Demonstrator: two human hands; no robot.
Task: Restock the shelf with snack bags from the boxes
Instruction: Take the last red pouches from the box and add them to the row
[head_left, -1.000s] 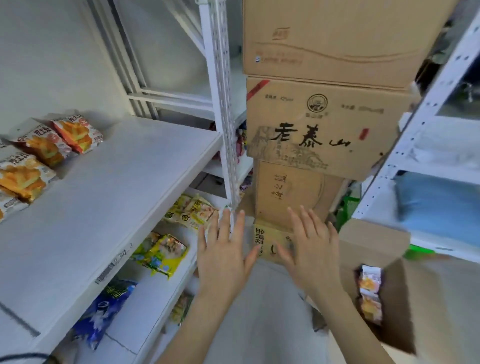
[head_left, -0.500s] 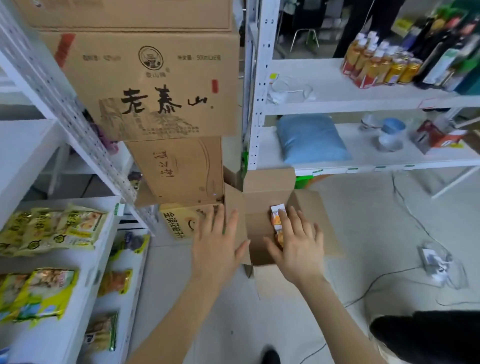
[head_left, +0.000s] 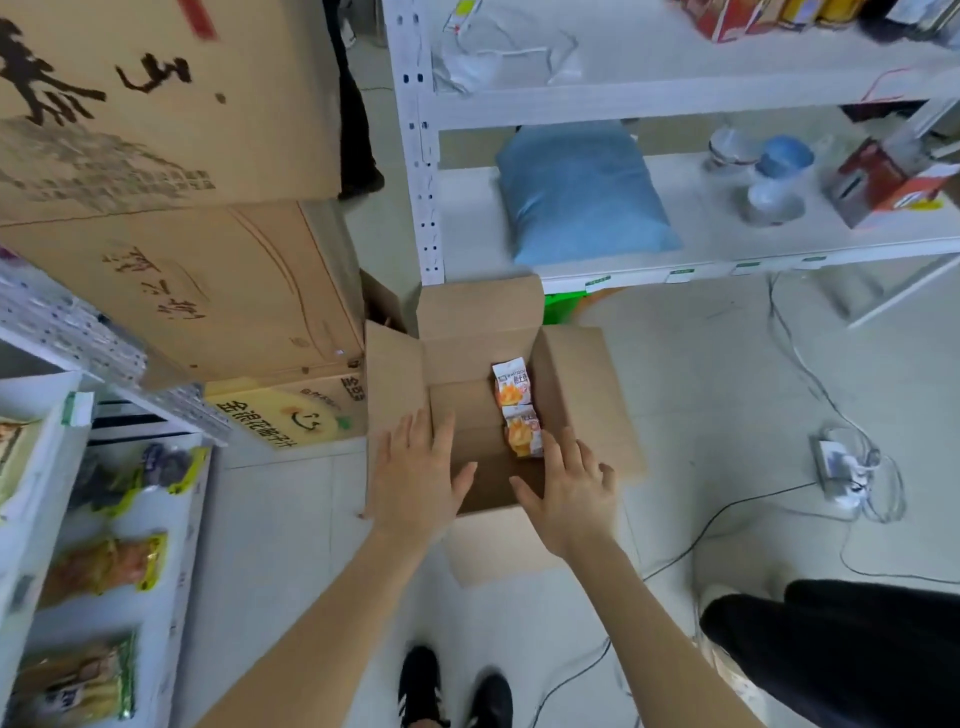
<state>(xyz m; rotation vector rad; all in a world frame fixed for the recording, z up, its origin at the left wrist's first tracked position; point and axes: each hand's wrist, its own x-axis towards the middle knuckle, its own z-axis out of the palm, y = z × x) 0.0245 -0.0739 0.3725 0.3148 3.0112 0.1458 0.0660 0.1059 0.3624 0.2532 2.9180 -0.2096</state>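
Two orange-and-white snack bags (head_left: 511, 387) are seen end to end along the right inner wall of an open cardboard box (head_left: 467, 353) on the floor (head_left: 727, 395). Both hands are held flat, fingers straight, nothing gripped: the left hand (head_left: 415, 473) over the box's left flap, the right hand (head_left: 571, 488) just beside the nearer bag. Stacked cartons (head_left: 208, 291) are seen at left.

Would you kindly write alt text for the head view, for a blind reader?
The left hand and right hand hover, fingers straight, over an open cardboard box on the floor holding two orange snack bags; stacked cartons stand to its left.
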